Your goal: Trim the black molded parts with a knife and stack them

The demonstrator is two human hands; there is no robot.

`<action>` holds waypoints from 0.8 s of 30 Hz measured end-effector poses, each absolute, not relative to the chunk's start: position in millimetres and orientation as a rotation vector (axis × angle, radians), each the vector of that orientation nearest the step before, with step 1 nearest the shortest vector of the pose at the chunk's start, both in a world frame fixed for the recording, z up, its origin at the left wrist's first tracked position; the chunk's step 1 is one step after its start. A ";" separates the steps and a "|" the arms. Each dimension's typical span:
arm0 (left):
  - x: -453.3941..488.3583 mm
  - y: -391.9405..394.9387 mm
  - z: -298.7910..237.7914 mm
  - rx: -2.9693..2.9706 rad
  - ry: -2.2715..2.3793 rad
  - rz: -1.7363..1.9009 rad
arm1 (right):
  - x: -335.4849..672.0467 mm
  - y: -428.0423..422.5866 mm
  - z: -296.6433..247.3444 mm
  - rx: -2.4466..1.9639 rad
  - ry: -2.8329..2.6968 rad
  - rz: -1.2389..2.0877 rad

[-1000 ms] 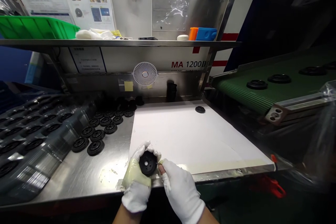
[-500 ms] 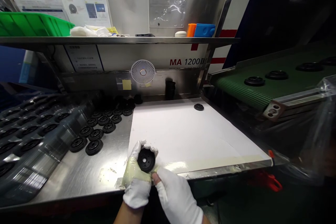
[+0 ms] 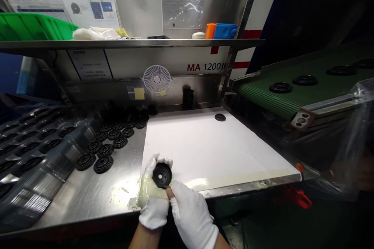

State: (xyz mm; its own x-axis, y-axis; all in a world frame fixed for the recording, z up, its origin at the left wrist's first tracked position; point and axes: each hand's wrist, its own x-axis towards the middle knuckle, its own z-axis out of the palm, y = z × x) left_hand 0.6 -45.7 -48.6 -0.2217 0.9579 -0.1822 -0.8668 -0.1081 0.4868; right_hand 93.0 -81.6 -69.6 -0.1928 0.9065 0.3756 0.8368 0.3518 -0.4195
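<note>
My left hand (image 3: 154, 192), in a white glove with a yellowish coated palm, is wrapped round a black ridged plastic wheel (image 3: 162, 175). The wheel's flat face, with a pale hole at its centre, is turned up toward me. Close against its lower right edge is my right hand (image 3: 191, 212), in a white glove with the thumb tip bare. Its fingers are closed, and whatever they may grip is hidden. Left of the white sheet, several more black wheels (image 3: 103, 164) lie in rows on the metal table. One black wheel (image 3: 220, 117) rests alone at the sheet's far right corner.
Clear plastic trays (image 3: 55, 171) full of black wheels stand at the left. A white sheet (image 3: 189, 144) covers the table's middle. At right, a green conveyor (image 3: 263, 97) carries several wheels. A small fan (image 3: 157, 79) sits below a metal shelf (image 3: 175, 43) holding a green bin (image 3: 35, 27).
The wheel has tilted slightly in my left hand, showing more of its recessed face. My right hand has shifted a little up and left. The whole view has moved slightly.
</note>
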 end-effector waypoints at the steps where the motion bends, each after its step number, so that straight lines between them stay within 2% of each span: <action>1: -0.9 -47.4 -46.2 0.228 0.607 1.642 | 94.7 -80.5 -68.7 -1.497 -2.059 0.159; 5: -8.3 -52.0 -39.3 0.234 0.609 1.450 | 105.1 -75.2 -66.6 -1.516 -2.047 0.150; 9: -6.8 -48.7 -42.6 0.226 0.622 1.473 | 104.7 -78.0 -69.4 -1.550 -2.027 0.145; 14: 0.7 -48.6 -44.7 0.261 0.668 1.687 | 92.5 -86.4 -73.9 -1.554 -2.016 0.165; 20: -10.6 -53.8 -47.7 0.313 0.593 1.420 | 103.3 -80.9 -75.8 -1.533 -2.026 0.166; 24: -11.0 -47.9 -54.5 0.243 0.599 1.450 | 101.9 -82.0 -81.8 -1.548 -1.970 0.184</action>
State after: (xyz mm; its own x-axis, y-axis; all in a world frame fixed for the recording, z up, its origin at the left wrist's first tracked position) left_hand -11.0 -47.9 -54.5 0.0070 0.9720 -0.2349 -0.8544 0.1278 0.5036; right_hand 101.9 -82.0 -81.8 -0.1214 0.9169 0.3802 0.8308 0.3035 -0.4666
